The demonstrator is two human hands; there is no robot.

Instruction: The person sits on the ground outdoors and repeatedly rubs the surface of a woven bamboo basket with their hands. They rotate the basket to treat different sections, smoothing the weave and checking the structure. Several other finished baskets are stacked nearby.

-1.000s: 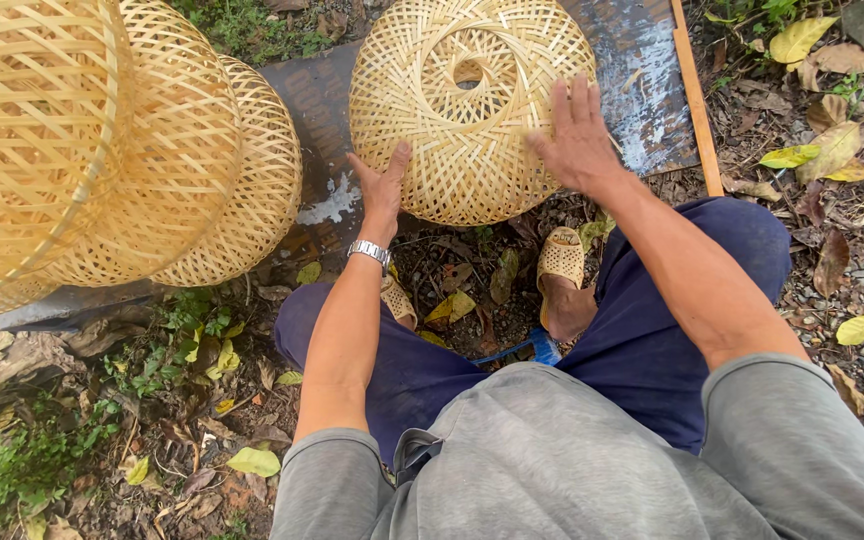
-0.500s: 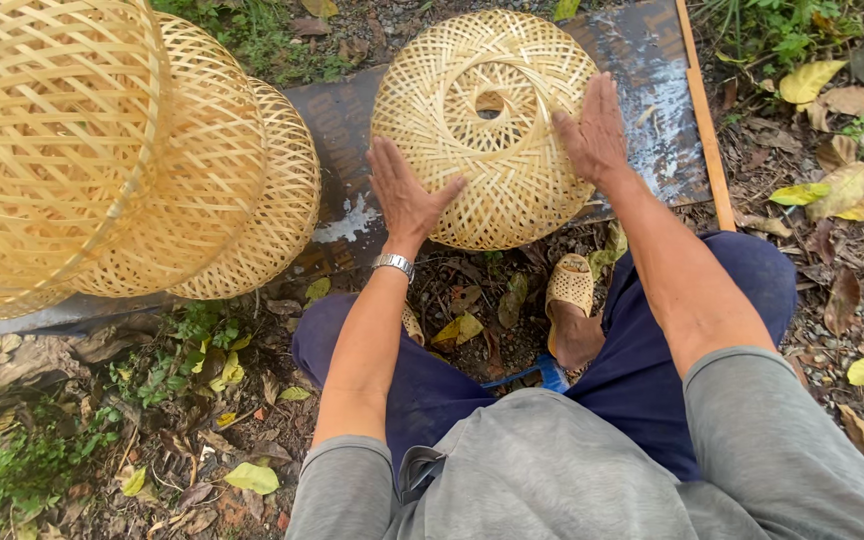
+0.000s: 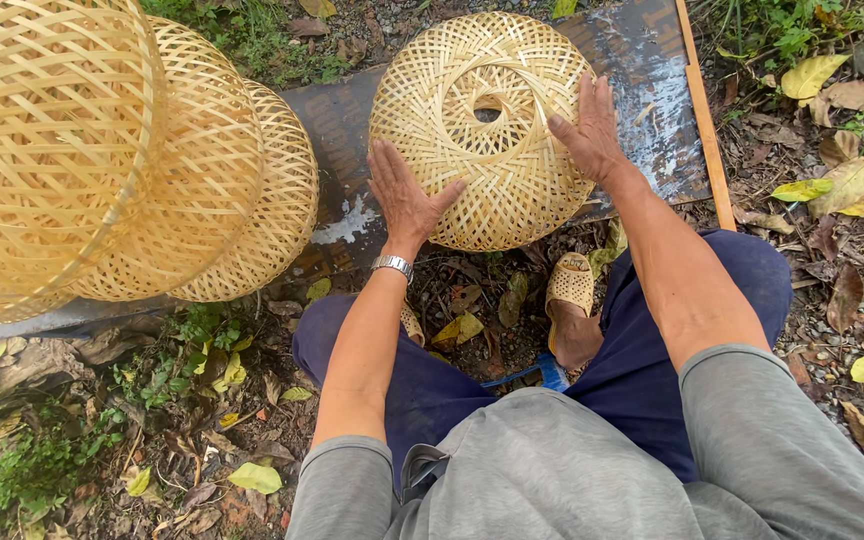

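Woven bamboo dome basket (image 3: 487, 150) lies on a dark board (image 3: 642, 120), left hand (image 3: 407, 195) at eight o'clock, right hand (image 3: 587, 130) at three o'clock, fingers open, flat on it.

The woven bamboo dome (image 3: 482, 130) occupies the centre of the dark board (image 3: 652, 110). The left hand (image 3: 407, 195) lies flat against its 8 o'clock flank; the right hand (image 3: 587, 125) lies flat against its 3 o'clock flank. Bare board is open at 3 o'clock of the dome, bounded by a wooden slat (image 3: 702, 120). At 9 o'clock, a narrow strip of board separates the dome from the stack of woven baskets (image 3: 132, 160), which blocks wider passage. At 6 o'clock, leaf-littered ground (image 3: 472, 300) is open between the knees, partly taken by a sandalled foot (image 3: 570, 300).
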